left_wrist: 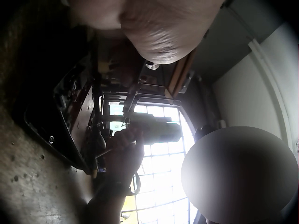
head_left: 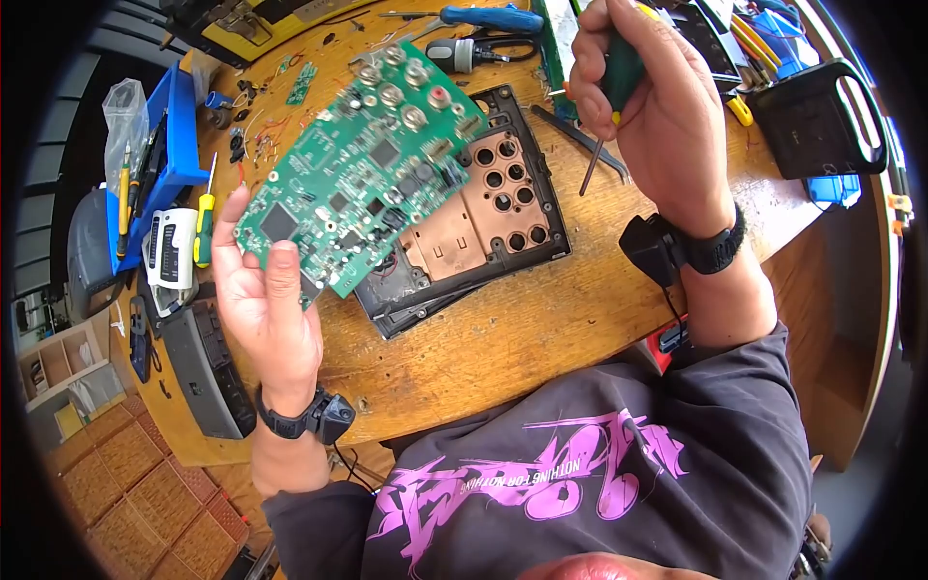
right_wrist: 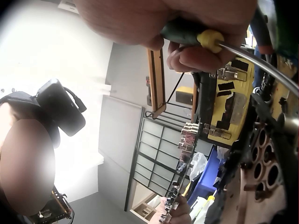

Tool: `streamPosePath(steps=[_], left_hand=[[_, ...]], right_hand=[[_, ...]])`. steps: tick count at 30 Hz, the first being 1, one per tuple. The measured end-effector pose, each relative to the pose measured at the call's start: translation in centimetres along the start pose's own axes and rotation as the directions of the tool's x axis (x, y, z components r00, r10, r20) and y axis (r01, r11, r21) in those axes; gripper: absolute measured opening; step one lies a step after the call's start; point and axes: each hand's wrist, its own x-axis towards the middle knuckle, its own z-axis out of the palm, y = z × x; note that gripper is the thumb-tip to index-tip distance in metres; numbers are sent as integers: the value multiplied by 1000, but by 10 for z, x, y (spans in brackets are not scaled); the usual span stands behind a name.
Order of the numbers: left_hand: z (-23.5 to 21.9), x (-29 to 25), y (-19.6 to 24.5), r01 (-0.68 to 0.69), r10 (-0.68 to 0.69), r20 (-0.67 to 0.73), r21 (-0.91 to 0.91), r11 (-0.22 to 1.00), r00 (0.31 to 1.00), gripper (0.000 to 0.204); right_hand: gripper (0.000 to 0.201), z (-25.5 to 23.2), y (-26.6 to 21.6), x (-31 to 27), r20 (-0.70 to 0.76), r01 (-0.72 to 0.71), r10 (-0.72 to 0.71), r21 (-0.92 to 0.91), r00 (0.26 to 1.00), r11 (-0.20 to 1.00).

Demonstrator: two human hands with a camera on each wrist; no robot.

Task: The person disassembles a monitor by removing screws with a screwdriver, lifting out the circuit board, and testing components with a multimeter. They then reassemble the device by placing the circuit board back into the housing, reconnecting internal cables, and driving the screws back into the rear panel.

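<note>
My left hand [head_left: 274,314] pinches a green circuit board [head_left: 338,179] by its near left corner, thumb on the face with the chips. The board is tilted, and round metal connectors stand along its far end. Below and to the right, a black device housing [head_left: 556,217] with a copper-coloured inner plate [head_left: 445,242] lies on the bench, partly covered by the board in the head view. My right hand [head_left: 674,121] is raised to the right of the housing, gripping a screwdriver [right_wrist: 184,33] with a dark green handle and yellow collar. Its shaft slants down toward the bench.
On the wooden bench [head_left: 387,387], a blue bin [head_left: 159,184], a yellow-green screwdriver [head_left: 204,229] and a black box-shaped device [head_left: 205,372] line the left. Tweezers [head_left: 580,135] lie beside the housing. A blue-handled tool [head_left: 491,17] lies behind; a black case [head_left: 817,121] stands right.
</note>
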Motion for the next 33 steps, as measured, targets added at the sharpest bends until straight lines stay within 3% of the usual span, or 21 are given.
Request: streamPosePath(steps=[6,16,19,22,23,25,27,28,29,31,33], left_hand=[[6,-2,10,108,-119,113,98,989,987,73],[14,-7,6,119,-151,218,152,981,964,71],[17,-6,10,141,-172,220,152,978,960,71],[22,-7,23,329,-359,170,180,927,918,70],[23,-9,23,296,-347,163,269,916,924,70],[25,-10,18,253,-325,157,355,900,933,69],[26,-10,5,58,-128,220,299,952,967,67],[26,-9,4,20,-95,235,304,953,967,64],[25,-10,6,13,-87,232,304,952,969,64],[24,-12,11,82,-172,216,371,925,961,62],[23,-12,15,29,-143,203,477,878,969,60]], right_hand=[[29,0,1,1,-2,0,0,-29,1000,1000],[29,-5,1,3,49,-30,30,-1,998,1000],[32,-1,1,5,-37,-24,22,-54,999,998],[30,-4,4,6,16,98,-97,-88,995,991],[30,-8,8,8,17,104,-102,-88,995,991],[28,-16,16,16,26,155,-154,-277,988,948],[17,-16,14,16,29,145,-142,-287,989,947],[26,-15,13,14,50,146,-138,-450,989,881],[35,-14,12,12,69,147,-132,-599,989,787],[37,-16,15,13,81,172,-154,-606,985,777],[41,-14,20,14,151,313,-292,-690,944,653]])
